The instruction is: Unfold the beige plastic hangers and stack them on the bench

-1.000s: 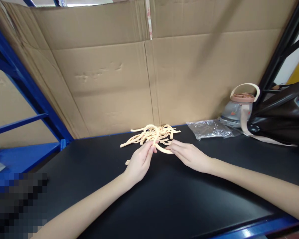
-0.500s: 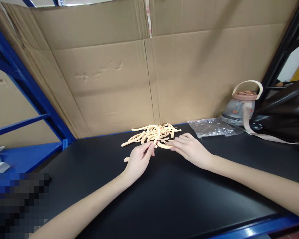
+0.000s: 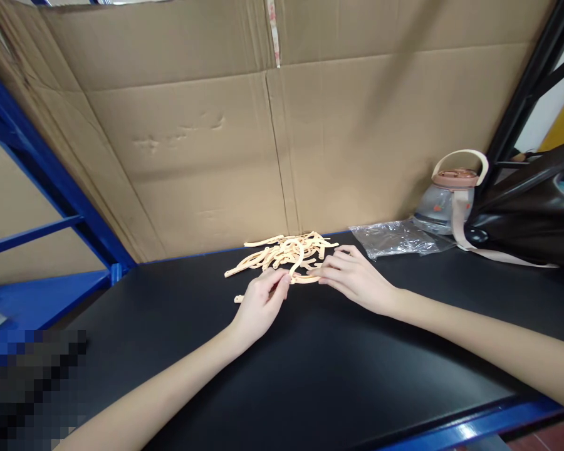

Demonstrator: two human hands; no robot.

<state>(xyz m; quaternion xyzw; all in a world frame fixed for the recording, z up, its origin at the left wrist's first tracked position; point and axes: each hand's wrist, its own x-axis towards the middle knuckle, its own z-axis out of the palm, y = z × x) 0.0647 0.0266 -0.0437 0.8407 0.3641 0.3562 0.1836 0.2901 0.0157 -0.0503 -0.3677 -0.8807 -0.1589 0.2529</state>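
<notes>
1. Working with two bare hands over a black table [image 3: 310, 388], near the centre of the frame.
2. Pinching the lower end of a curved cream strip [image 3: 299, 263] between thumb and fingers of the left hand [image 3: 258, 304].
3. Grasping a second strip [image 3: 306, 280] in the fingers of the right hand [image 3: 360, 279], just right of centre, hiding its right end.
4. Holding both strips end to end by the left fingertips; too small to tell whether joined or only touching.
5. Facing a pile of strips [image 3: 272, 255] just beyond the hands, mid-frame, before a cardboard wall [image 3: 192, 144].
6. Partly covering a loose strip [image 3: 239, 299] with the left hand, at centre left; touching or not, impossible to tell.
7. Seeing a clear plastic bag [image 3: 397, 241] and a drinking bottle [image 3: 439, 207] at the frame's right.
</notes>
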